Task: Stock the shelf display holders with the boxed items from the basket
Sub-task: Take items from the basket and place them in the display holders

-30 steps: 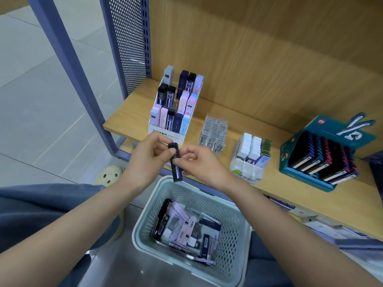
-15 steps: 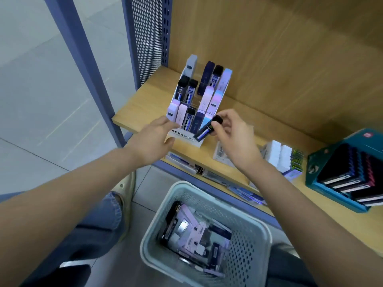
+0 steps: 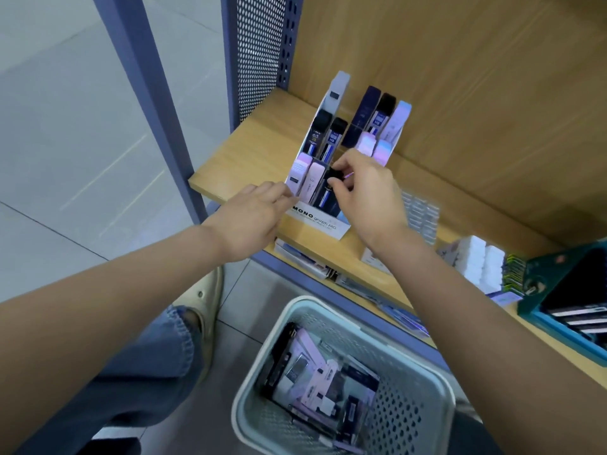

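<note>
Pinched the dark box (image 3: 328, 195) by its black cap between the curled thumb and fingertips of the right hand (image 3: 364, 192), just above the centre of the frame. Stood partly seated in a front-row slot of the white tiered display holder (image 3: 323, 224), just right of two pale pink boxes (image 3: 310, 180); could not tell whether touching the nearer one. Ran with its long axis from the cap at the top down toward the holder's printed front lip, leaning back at much the same slant as the neighbouring boxes. Lay directly under the right fingers, so judged to need only a short push along that axis, downward and toward the lower frame edge, with no sideways shift. Reached in from the lower left with the left hand (image 3: 253, 221), fingers fairly straight and holding nothing, tips at the holder's front-left corner, seemingly touching and bracing it on the wooden shelf (image 3: 236, 159). Sat close beside the box but off its axis, hence counted as the steadying hand and not the placing one. Left more boxed items (image 3: 315, 376) heaped in the pale basket (image 3: 423, 382) at the bottom centre, well apart from both hands.
</note>
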Demonstrator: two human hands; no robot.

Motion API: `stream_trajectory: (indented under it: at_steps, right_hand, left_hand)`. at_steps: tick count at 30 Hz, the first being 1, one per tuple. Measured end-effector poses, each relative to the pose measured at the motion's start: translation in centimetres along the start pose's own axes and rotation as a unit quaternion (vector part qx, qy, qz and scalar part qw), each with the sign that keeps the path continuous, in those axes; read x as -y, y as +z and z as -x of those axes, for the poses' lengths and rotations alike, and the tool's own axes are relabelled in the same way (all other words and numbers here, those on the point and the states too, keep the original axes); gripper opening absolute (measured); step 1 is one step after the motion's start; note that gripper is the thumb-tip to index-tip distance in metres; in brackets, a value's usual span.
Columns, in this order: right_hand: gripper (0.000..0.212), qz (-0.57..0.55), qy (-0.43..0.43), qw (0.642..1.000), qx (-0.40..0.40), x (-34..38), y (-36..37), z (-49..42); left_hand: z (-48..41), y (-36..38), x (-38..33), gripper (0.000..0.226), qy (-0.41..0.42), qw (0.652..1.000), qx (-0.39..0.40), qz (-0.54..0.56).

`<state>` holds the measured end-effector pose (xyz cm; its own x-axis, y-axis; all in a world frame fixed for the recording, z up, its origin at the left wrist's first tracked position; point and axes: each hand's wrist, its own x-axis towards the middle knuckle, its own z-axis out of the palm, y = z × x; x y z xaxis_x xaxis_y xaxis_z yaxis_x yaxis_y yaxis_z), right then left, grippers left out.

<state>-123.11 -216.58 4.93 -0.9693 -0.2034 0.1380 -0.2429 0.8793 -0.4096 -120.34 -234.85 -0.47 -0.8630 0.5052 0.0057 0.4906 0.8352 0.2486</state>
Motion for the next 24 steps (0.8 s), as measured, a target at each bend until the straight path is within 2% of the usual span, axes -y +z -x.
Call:
stream_trajectory:
  at_steps: [3,7,10,13,16,24]
  right_hand:
    - [0.014,0.022,-0.012,1.000,0.002,-0.5,-0.3,-0.7]
    - [0.014,-0.035,-0.005,0.999,0.020,-0.7,-0.7,-1.3]
    - [0.011,-0.051,0.007,0.996,0.070,-0.7,-0.7,-1.4]
    - [0.008,0.013,-0.010,0.994,0.104,-0.8,-0.4,-1.5]
    - [0.013,0.076,-0.037,0.993,0.086,-0.7,-0.1,-1.5]
    - [0.022,0.147,-0.062,0.985,0.064,-0.3,0.0,-1.1]
  left_hand:
    - [0.0,-0.3,0.4,0.053,-0.004,1.000,-0.002,-0.007]
    - [0.1,-0.4,0.6,0.054,0.003,1.000,-0.006,-0.010]
    - [0.0,-0.4,0.6,0.055,0.000,1.000,0.001,-0.017]
    - [0.0,-0.4,0.7,0.054,0.004,1.000,-0.008,-0.015]
    - [0.1,-0.3,0.9,0.052,0.011,1.000,-0.014,-0.014]
    - [0.0,-0.4,0.6,0.052,0.004,1.000,-0.005,-0.021]
